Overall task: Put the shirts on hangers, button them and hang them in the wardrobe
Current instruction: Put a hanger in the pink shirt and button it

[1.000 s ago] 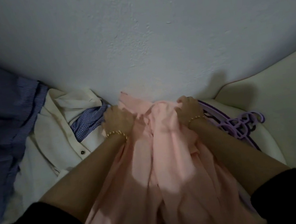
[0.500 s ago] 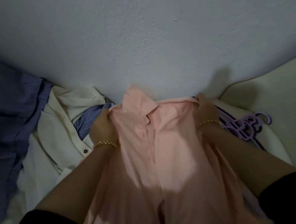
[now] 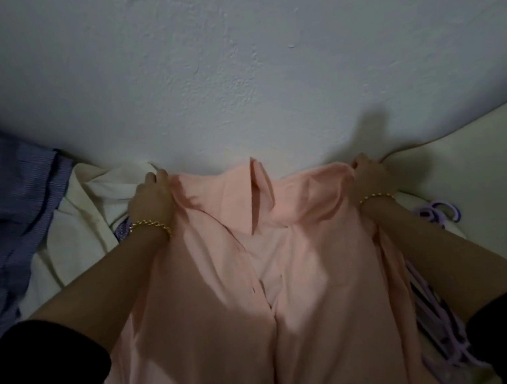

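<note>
A pale wall [image 3: 229,66] fills the upper view. Below it the pink shirt [image 3: 218,325] is spread wide, front facing up and open down the placket, its collar [image 3: 259,197] standing near the wall and its tails running toward the person. To the left lie a blue shirt [image 3: 2,225] and, between it and the pink one, a cream shirt [image 3: 83,233]. Purple hangers [image 3: 448,356] sit at the right, partly under the pink cloth.

The left hand [image 3: 150,202] has its grip clamped on the shirt's left shoulder, fingers curled over the fabric edge; the right hand [image 3: 369,175] is closed on the other shoulder in the same way. Each wrist wears a gold bracelet [image 3: 150,225].

The shirt looks light, thin and limp, with no stiffness except at the collar, so it will likely sag and bunch wherever it is unsupported. Holding it at the shoulder seams seems the best choice, since that keeps the neck opening wide for a hanger. No hanger is in it yet and no buttons look fastened.
</note>
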